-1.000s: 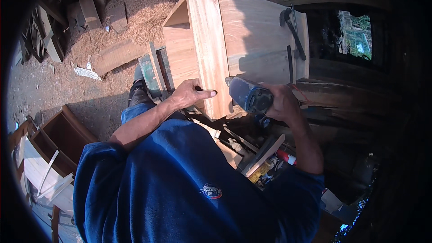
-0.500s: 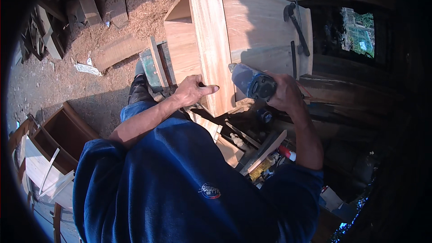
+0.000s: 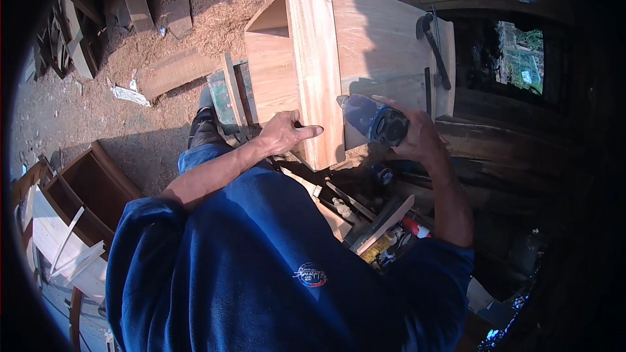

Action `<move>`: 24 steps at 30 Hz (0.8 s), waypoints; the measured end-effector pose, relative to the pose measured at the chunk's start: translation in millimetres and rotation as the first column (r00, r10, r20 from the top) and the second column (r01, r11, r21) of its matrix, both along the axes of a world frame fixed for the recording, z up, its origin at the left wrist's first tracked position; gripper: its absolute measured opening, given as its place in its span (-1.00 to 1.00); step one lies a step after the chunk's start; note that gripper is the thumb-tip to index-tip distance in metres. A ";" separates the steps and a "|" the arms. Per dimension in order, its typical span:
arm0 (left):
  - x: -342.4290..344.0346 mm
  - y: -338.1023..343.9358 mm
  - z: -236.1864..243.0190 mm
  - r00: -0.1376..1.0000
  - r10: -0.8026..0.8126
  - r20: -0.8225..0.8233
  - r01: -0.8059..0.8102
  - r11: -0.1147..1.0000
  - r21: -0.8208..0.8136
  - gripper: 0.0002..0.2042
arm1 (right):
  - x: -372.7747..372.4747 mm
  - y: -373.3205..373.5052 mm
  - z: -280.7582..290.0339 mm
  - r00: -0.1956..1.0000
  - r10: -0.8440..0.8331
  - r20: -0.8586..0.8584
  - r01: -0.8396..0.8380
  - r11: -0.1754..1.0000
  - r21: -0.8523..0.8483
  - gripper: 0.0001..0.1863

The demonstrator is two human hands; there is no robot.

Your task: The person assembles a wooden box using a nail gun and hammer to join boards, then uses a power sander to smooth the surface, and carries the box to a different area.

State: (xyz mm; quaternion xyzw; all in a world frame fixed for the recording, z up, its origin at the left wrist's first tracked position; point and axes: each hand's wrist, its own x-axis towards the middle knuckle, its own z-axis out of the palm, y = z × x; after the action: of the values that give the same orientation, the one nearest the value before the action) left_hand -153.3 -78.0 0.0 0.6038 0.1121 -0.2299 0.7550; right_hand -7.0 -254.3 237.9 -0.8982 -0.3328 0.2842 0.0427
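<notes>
A pale wooden box (image 3: 385, 32) lies in front of me, its open end facing left and a wide trim board (image 3: 316, 72) running along that end. My left hand (image 3: 285, 133) is closed around the board's near end, thumb on the outer face and fingers curled behind. In my right hand (image 3: 417, 133) is a blue power tool (image 3: 366, 117) with a black vented cap and narrow nose. Its nose points at the seam beside the trim board; whether it touches, I cannot tell. My fingers partly hide its grip.
A dark claw hammer (image 3: 433, 49) lies on the box's right side. Wood offcuts (image 3: 385, 228) and tools clutter the space below it. Brown furniture frames (image 3: 91, 189) stand at lower left, with scrap boards (image 3: 134, 0) on the shavings-covered ground at upper left.
The whole view has shifted slightly, so the box and surroundings sit a little farther right. Both hands keep their grips, and the tool's nose stays by the same seam.
</notes>
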 end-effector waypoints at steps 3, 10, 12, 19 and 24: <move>7.7 14.2 25.6 0.972 -0.187 -0.142 0.206 0.969 0.139 -0.40 | -9.9 1.9 0.1 0.998 -0.024 0.060 0.022 0.999 0.031 -0.44; -3.8 10.5 34.9 0.994 -0.081 -0.071 0.087 0.993 0.085 -0.33 | -8.5 68.5 -0.6 0.988 -0.153 -0.031 0.154 0.987 0.038 -0.67; -4.9 10.9 38.9 0.998 -0.050 -0.043 0.053 0.997 0.064 -0.30 | -5.3 68.8 -3.4 0.986 -0.165 -0.023 0.165 0.986 0.037 -0.67; -6.5 11.4 36.6 0.998 -0.057 -0.027 0.059 0.995 0.080 -0.29 | -4.3 68.9 -10.3 0.979 -0.150 0.137 0.169 0.976 -0.139 -0.40; -10.5 4.4 26.0 1.000 -0.005 0.007 0.004 0.998 0.055 -0.29 | -0.8 71.0 -9.2 0.988 -0.141 0.059 0.150 0.964 -0.219 -0.27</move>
State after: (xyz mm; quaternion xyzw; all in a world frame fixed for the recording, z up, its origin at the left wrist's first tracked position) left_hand -163.8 -73.7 26.0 0.6254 0.1143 -0.2264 0.7379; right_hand -7.8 -183.3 228.8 -0.9252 -0.2328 0.2964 -0.0448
